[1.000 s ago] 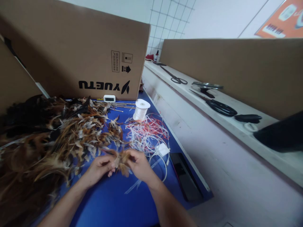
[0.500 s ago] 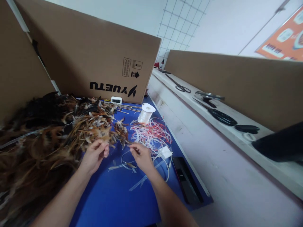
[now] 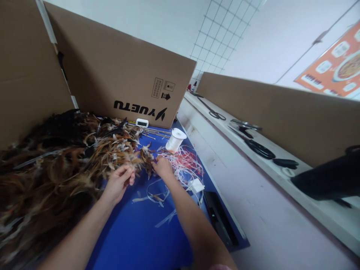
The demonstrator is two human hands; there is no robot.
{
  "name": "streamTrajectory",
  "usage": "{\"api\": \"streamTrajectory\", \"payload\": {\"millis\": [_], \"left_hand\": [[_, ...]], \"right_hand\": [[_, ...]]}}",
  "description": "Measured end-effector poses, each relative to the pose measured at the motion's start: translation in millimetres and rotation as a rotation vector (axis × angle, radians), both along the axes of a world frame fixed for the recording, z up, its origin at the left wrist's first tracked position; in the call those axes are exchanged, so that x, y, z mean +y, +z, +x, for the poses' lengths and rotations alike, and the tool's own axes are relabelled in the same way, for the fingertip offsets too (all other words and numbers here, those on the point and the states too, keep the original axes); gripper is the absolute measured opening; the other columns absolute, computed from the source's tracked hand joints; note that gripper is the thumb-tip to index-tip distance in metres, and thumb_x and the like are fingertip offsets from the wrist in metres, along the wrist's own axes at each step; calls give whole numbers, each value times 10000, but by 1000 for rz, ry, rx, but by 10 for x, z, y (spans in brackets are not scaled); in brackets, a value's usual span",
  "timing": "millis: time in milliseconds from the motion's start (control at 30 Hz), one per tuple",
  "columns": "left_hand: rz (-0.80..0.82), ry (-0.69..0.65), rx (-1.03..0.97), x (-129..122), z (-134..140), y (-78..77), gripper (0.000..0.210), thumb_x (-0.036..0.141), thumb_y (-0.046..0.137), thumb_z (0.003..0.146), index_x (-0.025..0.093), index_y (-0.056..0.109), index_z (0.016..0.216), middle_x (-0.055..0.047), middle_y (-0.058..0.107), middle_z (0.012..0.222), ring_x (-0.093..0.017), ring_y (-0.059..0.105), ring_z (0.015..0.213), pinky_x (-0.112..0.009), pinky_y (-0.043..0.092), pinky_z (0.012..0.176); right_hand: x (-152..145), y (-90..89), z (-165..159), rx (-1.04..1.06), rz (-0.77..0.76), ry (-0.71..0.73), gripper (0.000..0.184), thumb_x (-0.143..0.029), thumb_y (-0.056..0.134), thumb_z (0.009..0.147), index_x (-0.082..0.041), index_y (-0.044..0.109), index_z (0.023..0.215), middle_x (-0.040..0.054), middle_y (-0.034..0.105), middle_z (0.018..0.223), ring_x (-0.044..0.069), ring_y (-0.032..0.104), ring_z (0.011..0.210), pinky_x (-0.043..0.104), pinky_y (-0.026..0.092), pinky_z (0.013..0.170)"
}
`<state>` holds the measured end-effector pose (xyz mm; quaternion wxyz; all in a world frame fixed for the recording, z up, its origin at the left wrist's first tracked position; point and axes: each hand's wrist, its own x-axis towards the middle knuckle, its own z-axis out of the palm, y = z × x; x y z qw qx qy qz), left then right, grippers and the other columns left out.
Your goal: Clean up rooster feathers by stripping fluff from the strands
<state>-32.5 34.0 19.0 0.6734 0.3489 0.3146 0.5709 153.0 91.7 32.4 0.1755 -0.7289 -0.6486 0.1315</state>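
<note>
My left hand (image 3: pixel 122 180) is closed in a pinch at the right edge of a big heap of brown and black feathers (image 3: pixel 70 165). A fluffy tan feather (image 3: pixel 134 160) shows at its fingertips. My right hand (image 3: pixel 164 168) reaches forward, its back to me, with its fingers at a small bunch of feathers (image 3: pixel 146 156). Its fingertips are partly hidden, so I cannot tell whether they grip anything. Just right of that hand lies a tangle of red and white string (image 3: pixel 188 161). Behind it stands a white spool (image 3: pixel 176 139).
A white charger (image 3: pixel 196 185) with its cable and a dark phone-like slab (image 3: pixel 221 217) lie on the blue table (image 3: pixel 135 236). A small white digital display (image 3: pixel 142 122) stands before the cardboard box (image 3: pixel 126 71). Scissors (image 3: pixel 216 114) and other tools rest on the right ledge (image 3: pixel 270 174).
My right hand has moved forward, away from me, to the small feather bunch. My left hand keeps its pinch in nearly the same place. The view has shifted slightly.
</note>
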Motion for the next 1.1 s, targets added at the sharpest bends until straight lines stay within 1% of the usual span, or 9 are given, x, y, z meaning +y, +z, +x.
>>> {"api": "streamTrajectory", "payload": {"millis": [133,267,367,433,500,633,767,933,1100], "left_hand": [[-10,3,15,-6,8,11,235,314,764,689,144,603,681,25,551,573,-61,474,468,-176,386,446],[-18,2,13,-13,15,23,232,315,762,691,144,606,687,25,550,576,-61,479,472,-173,388,447],[-19,0,4,-16,18,23,234,312,765,687,142,604,682,23,553,581,-60,478,472,-171,386,447],[-25,-2,-2,-17,18,18,236,309,769,682,143,601,677,21,553,580,-60,477,472,-171,388,448],[-30,-2,-5,-17,18,9,239,306,774,675,145,598,672,21,554,581,-60,476,473,-170,389,450],[-41,-2,4,-15,16,-5,242,309,778,669,144,601,667,18,555,585,-61,475,476,-167,392,450],[-67,-6,13,-9,18,-17,254,315,791,649,141,607,660,14,560,580,-69,493,499,-162,409,459],[-101,8,43,-1,43,-45,289,351,815,605,139,623,647,7,575,600,-92,542,573,-159,457,478],[-161,45,54,-9,67,-40,321,359,849,537,141,655,669,22,576,593,-93,556,592,-199,541,561]], "right_hand": [[64,-6,-44,19,-34,-16,166,-167,559,770,-125,665,890,195,696,952,303,646,955,387,451,818],[71,-35,28,147,-16,-9,96,-132,542,744,-149,636,760,149,707,856,274,658,894,356,459,782],[15,-42,112,315,7,20,89,-167,512,759,-178,581,704,71,696,722,202,656,688,298,475,653],[-68,-17,149,444,11,39,86,-196,480,776,-190,547,722,25,676,656,151,605,531,262,462,544],[-182,30,168,561,21,54,55,-219,480,774,-196,518,742,-2,657,630,121,561,463,240,448,487],[-446,120,189,755,39,101,92,-261,574,727,-199,514,760,-36,605,575,113,562,484,222,447,477],[-670,116,230,1047,20,177,194,-246,697,651,-187,580,792,-38,603,612,106,578,537,204,422,483],[-835,47,247,1075,8,244,239,-224,744,642,-191,635,852,-17,647,752,104,618,671,238,480,659],[-886,-6,231,1069,-17,257,243,-247,749,638,-194,633,846,-12,647,754,116,623,680,250,488,654]]}}
